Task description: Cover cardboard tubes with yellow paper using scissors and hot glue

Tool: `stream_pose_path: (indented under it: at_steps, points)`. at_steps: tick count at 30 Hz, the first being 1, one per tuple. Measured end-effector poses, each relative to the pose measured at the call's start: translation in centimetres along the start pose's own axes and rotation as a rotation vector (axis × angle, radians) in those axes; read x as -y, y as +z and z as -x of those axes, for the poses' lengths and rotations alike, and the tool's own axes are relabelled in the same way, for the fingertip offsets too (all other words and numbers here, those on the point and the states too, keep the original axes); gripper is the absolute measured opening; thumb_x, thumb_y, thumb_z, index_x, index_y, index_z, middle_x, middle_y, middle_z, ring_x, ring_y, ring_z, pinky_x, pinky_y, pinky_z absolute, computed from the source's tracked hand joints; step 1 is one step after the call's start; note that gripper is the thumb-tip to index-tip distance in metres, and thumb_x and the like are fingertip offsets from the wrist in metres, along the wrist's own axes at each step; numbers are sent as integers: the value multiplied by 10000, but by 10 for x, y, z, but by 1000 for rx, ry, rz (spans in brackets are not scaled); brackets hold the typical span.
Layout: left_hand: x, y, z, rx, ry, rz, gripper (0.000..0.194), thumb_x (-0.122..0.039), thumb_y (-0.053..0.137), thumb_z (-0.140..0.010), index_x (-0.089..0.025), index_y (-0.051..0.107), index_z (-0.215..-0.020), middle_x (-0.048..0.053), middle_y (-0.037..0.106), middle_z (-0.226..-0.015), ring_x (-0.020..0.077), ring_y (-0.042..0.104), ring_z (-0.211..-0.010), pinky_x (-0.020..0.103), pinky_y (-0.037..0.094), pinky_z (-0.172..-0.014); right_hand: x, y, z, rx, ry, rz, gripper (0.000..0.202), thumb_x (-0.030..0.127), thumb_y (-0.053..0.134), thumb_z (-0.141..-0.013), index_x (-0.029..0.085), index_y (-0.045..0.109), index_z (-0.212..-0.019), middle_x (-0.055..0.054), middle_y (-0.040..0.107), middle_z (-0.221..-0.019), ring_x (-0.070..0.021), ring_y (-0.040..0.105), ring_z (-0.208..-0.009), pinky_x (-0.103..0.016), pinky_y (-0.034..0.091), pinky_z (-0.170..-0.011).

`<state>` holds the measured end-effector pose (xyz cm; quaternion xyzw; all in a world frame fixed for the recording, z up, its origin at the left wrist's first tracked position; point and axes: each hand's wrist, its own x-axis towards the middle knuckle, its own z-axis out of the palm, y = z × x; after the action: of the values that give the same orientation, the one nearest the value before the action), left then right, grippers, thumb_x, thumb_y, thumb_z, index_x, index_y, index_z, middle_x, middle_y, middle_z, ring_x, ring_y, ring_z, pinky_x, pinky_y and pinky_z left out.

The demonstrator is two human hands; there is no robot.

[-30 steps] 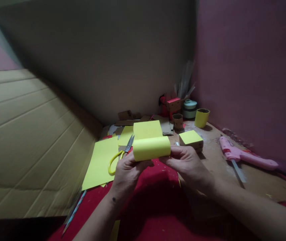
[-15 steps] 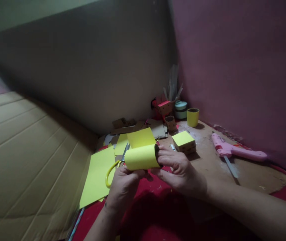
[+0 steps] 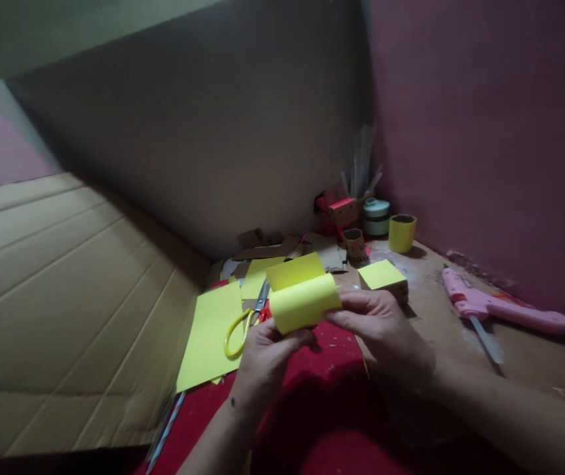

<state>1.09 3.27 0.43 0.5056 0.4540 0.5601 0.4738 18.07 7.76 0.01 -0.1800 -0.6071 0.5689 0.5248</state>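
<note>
Our left hand (image 3: 268, 353) is pinching the left end of the yellow paper roll (image 3: 305, 303), our right hand (image 3: 384, 324) pinching the right, up above the red cloth (image 3: 331, 349), likely so the curve sits snug. Farther out, the brown cardboard cup (image 3: 354, 246) and yellow cup (image 3: 402, 235) stand mouth up, insides too dark for us; the mint pot's (image 3: 376, 216) lid hides its contents.

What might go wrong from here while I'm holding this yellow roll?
The yellow roll might crease or slip if the left hand or right hand grips unevenly. The left hand could knock the yellow-handled scissors close beside it. The pink glue gun, farther right, might burn if hot; the picture can't show that.
</note>
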Motion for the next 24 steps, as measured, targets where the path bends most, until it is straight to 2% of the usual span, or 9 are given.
stream_pose_path:
  at_steps: [4, 7, 9, 14, 20, 24]
  points:
    - [-1, 0, 4, 0, 125, -188, 40, -163, 701, -724, -166, 736, -743, 32, 666, -705, 164, 588, -648, 293, 499, -630, -6, -1, -3, 7, 209, -343, 218, 218, 687, -786, 223, 748, -995, -55, 731, -978, -224, 639, -980, -387, 473, -954]
    - [5, -1, 5, -2, 237, -300, 74, -183, 652, -787, -177, 705, -735, 29, 623, -719, 167, 547, -692, 289, 458, -654, -9, 1, -4, -21, 298, -442, 220, 219, 712, -760, 209, 751, -976, -69, 734, -990, -234, 641, -1006, -361, 493, -938]
    - [10, -2, 5, 6, 279, -340, 73, -207, 618, -826, -176, 676, -795, 30, 608, -732, 168, 542, -697, 293, 446, -660, -9, 4, -3, -59, 333, -480, 208, 213, 719, -750, 204, 751, -955, -71, 735, -987, -240, 646, -1006, -353, 508, -918]
    - [18, 2, 5, 19, 303, -351, 109, -247, 520, -903, -174, 580, -958, 33, 581, -785, 159, 544, -705, 296, 457, -681, -9, 12, 0, -106, 367, -478, 163, 229, 699, -758, 210, 740, -914, -77, 734, -984, -267, 649, -1016, -403, 512, -918]
    - [19, 3, 3, 0, 291, -330, 174, -265, 522, -899, -161, 518, -1039, 52, 573, -856, 170, 522, -744, 318, 448, -702, -8, 22, 5, -18, 331, -488, 193, 250, 624, -828, 256, 710, -1001, -58, 697, -1113, -254, 626, -1071, -411, 495, -947]
    - [21, 2, 2, 16, 273, -294, 187, -260, 529, -897, -164, 501, -1054, 51, 579, -875, 172, 542, -759, 312, 454, -702, -8, 26, 7, -2, 281, -493, 216, 240, 605, -854, 283, 691, -1047, -38, 688, -1127, -230, 620, -1080, -382, 497, -945]
